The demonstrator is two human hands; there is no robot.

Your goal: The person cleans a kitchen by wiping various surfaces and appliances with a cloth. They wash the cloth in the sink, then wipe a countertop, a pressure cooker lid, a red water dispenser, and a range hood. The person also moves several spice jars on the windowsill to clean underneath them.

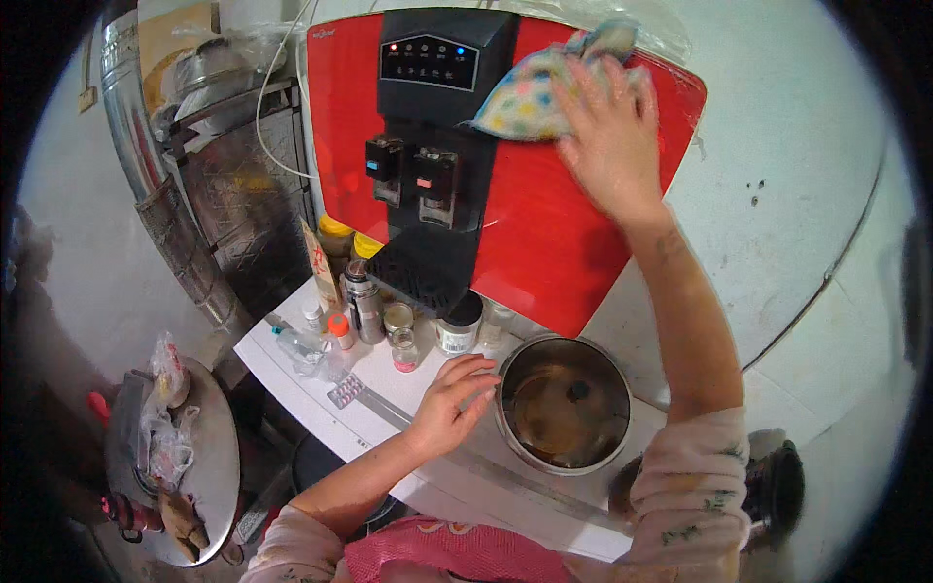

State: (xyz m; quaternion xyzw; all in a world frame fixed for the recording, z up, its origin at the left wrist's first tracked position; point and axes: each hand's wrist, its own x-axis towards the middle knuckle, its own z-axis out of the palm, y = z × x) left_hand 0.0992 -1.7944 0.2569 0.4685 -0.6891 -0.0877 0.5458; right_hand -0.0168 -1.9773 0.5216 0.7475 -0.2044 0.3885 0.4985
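Observation:
My right hand [609, 138] presses a polka-dotted cloth [528, 98] flat against the upper right of a wall-mounted water dispenser's red front panel [554, 240]. The cloth is bunched at its top, above my fingers. Nothing is in my left hand [452, 404], whose fingers are apart over the white tabletop, beside the rim of a round metal pot [565, 404]. Brownish liquid stands in the pot, with a small dark round thing in it. Two taps [415, 178] project from the dispenser's black middle part, below lit indicator lights.
Below the dispenser, the white table [437, 481] holds a steel flask [364, 310], several jars, an orange-capped bottle [340, 328] and a blister pack of pills [346, 391]. Lower left is a round table [219, 452] with plastic bags. A white cable [262, 109] hangs left of the dispenser.

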